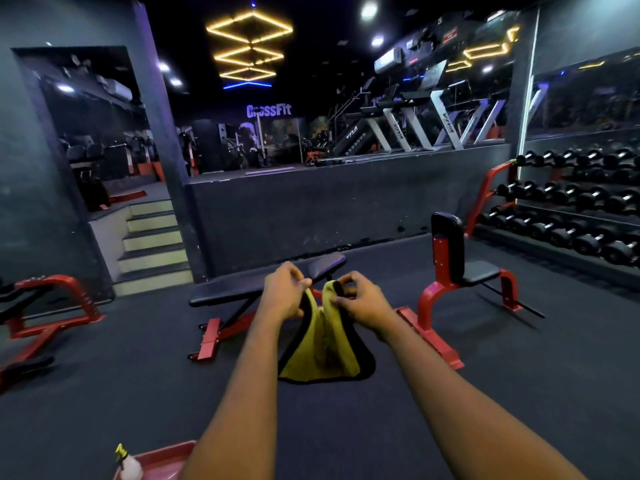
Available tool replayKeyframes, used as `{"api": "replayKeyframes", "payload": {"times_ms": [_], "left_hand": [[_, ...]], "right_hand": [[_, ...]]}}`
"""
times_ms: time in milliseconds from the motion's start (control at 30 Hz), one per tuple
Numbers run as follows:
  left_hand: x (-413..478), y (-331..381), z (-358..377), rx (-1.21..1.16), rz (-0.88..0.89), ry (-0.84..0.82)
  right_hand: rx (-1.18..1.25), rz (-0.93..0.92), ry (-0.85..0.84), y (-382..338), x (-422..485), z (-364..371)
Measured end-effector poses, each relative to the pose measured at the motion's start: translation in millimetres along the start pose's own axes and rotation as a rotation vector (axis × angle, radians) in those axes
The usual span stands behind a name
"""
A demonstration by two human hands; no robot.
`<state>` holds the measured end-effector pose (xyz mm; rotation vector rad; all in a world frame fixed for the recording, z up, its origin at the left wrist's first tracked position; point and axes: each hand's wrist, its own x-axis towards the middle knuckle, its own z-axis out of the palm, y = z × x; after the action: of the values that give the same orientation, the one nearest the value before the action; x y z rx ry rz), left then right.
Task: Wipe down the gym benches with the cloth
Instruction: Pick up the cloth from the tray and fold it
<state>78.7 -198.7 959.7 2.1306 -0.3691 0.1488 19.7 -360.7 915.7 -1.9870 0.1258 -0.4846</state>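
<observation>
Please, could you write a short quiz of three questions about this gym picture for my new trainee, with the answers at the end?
1. True or false: the left hand and the right hand both hold the yellow cloth.
2. Where does the dumbbell rack stand? A) along the right wall B) on the stairs C) beside the treadmills
3. What colour is the frame of the flat bench?

Key: 1 true; 2 A; 3 red.

Dumbbell rack (585, 199), stairs (152, 237), treadmills (412, 126), spray bottle (129, 466).
</observation>
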Motion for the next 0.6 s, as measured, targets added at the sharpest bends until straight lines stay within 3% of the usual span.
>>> {"api": "replayKeyframes", "payload": {"times_ms": [133,400,533,600], "left_hand": [[-3.0,10.9,4.9,-0.036,0.085,-0.075],[-2.1,6.7,-4.1,-0.197,0.079,-0.226],[2.1,-13.1,-11.3,-0.031,0.082,-0.117],[1.6,-25.3,-15.2,0.139,0.076,-0.231]], "right_hand": [[-0.047,-0.070,-0.053,-12.4,-0.8,7.0],[0.007,-0.054,-0.072,-7.9,-4.6,3.0],[0.003,-0.090,-0.025,-8.3,-4.1,-2.0],[0.015,-0.095,-0.058,-7.6,-0.8,-7.0]]}}
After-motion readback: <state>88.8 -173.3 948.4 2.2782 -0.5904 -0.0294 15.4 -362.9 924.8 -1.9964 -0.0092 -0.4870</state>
